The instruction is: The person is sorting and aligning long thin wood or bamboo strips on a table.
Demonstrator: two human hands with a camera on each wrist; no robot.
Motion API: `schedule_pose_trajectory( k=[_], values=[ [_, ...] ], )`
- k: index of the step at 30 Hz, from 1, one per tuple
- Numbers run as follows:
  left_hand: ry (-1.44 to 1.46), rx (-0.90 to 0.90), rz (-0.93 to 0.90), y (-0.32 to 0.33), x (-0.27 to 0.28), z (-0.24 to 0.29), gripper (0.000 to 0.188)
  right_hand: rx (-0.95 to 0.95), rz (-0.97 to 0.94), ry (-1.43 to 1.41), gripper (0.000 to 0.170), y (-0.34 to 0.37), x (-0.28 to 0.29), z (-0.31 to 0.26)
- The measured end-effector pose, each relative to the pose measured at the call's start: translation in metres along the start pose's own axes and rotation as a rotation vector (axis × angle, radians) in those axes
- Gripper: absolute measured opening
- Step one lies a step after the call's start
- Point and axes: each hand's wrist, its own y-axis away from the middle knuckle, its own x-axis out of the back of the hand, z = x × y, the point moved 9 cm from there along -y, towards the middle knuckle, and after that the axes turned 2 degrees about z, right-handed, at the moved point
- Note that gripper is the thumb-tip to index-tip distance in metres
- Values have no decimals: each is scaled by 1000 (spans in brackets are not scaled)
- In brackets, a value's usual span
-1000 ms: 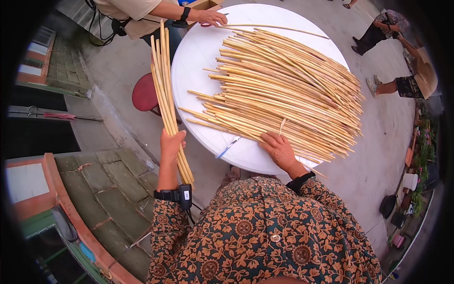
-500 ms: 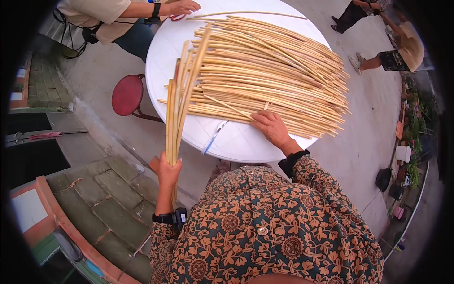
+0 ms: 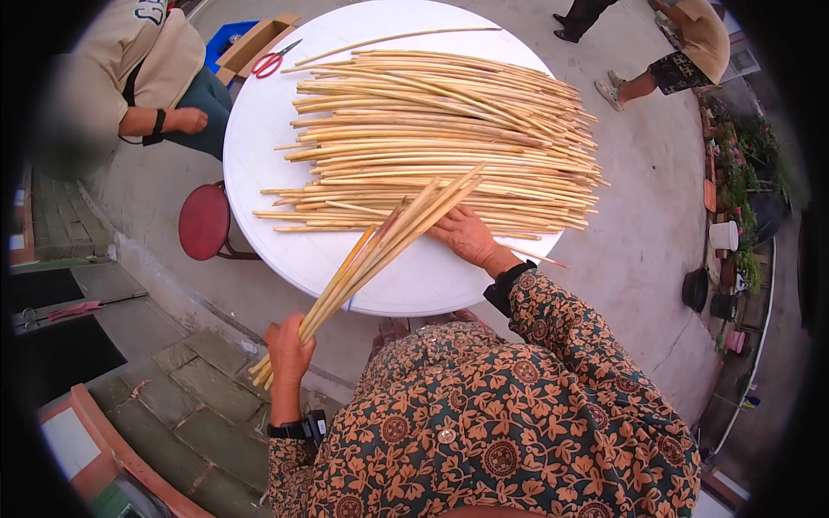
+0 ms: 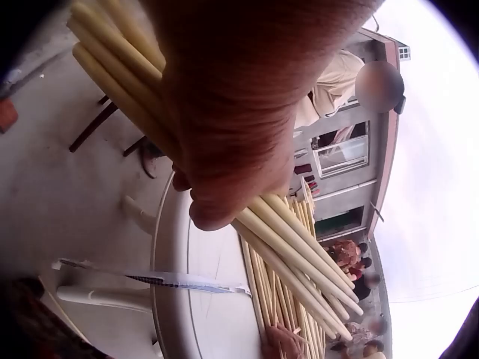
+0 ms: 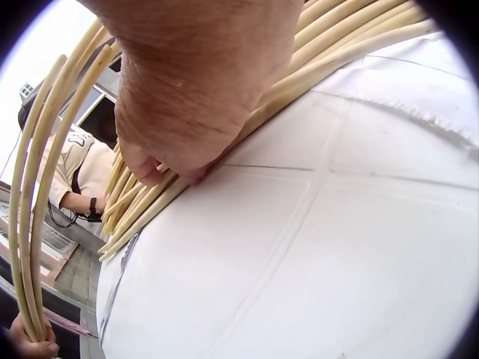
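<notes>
The left hand (image 3: 289,350) grips a bundle of several long pale sticks (image 3: 367,259) near its lower end. This bundle slants up to the right, its far tips over the near side of a large stick pile (image 3: 449,129). At the pile's near edge lies the right hand (image 3: 466,237), fingers bent down among the sticks and pinching one whose end (image 3: 548,259) comes out to the right below the hand. In the right wrist view the fingertips of the right hand (image 5: 198,90) meet the pile's edge sticks (image 5: 150,213).
The pile lies on a round white table (image 3: 406,289). Red-handled scissors (image 3: 272,62) and a single stick (image 3: 389,38) are at its far side. A blue-and-white strip (image 4: 187,283) hangs over the edge. There is a red stool (image 3: 205,222) at the left, and a seated person (image 3: 164,78) beyond.
The left hand has moved down and left, and its bundle has swung from upright to leaning right over the pile. The other person's hand has left the scissors. The right hand stays at the pile's edge.
</notes>
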Motion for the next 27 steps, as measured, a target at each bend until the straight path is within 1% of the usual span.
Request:
schedule_pose_trajectory(
  k=[1, 2, 3, 5, 6, 9, 12, 15, 16, 19, 20, 23, 24, 25, 26, 27],
  values=[
    [29, 49, 32, 4, -2, -7, 32, 102, 12, 134, 38, 0, 8, -7],
    [60, 100, 62, 8, -8, -18, 33, 131, 34, 136, 38, -1, 10, -7],
    [91, 155, 84, 7, -7, -20, 34, 129, 37, 132, 38, -3, 13, -3],
    [91, 195, 90, 2, -14, -23, 34, 127, 30, 110, 37, -5, 12, 0],
    [88, 220, 91, 1, -15, -20, 34, 120, 43, 91, 37, -7, 11, 3],
    [164, 256, 121, -21, -3, 12, 36, 120, 29, 97, 36, -12, 11, 4],
    [-8, -248, 143, -44, 7, 57, 37, -264, -21, -533, 37, -13, -16, 38],
    [-126, -493, -31, -53, 8, 82, 41, 181, 20, 39, 39, -16, 0, 14],
    [-134, -504, -53, -55, 5, 78, 42, 189, -16, 45, 43, -18, -3, 14],
    [-146, -557, -99, -72, -4, 64, 43, 232, 18, -21, 42, -24, 13, 9],
    [-145, -573, -103, -79, -4, 58, 44, 230, -47, -62, 48, -22, 18, 5],
    [-170, -571, -136, -91, 0, 38, 49, 215, -26, -27, 54, -11, 20, 4],
    [-173, -571, -148, -93, 1, 33, 51, 208, 2, 54, 55, -8, 21, 5],
    [-175, -572, -162, -94, 1, 28, 53, 184, 9, 68, 54, -3, 21, 6],
    [-155, -595, -170, -93, -3, 25, 59, 159, 17, 83, 53, 4, 21, 6],
    [-155, -602, -184, -94, -6, 25, 58, 133, 27, 99, 52, 8, 24, 6]
  ],
)
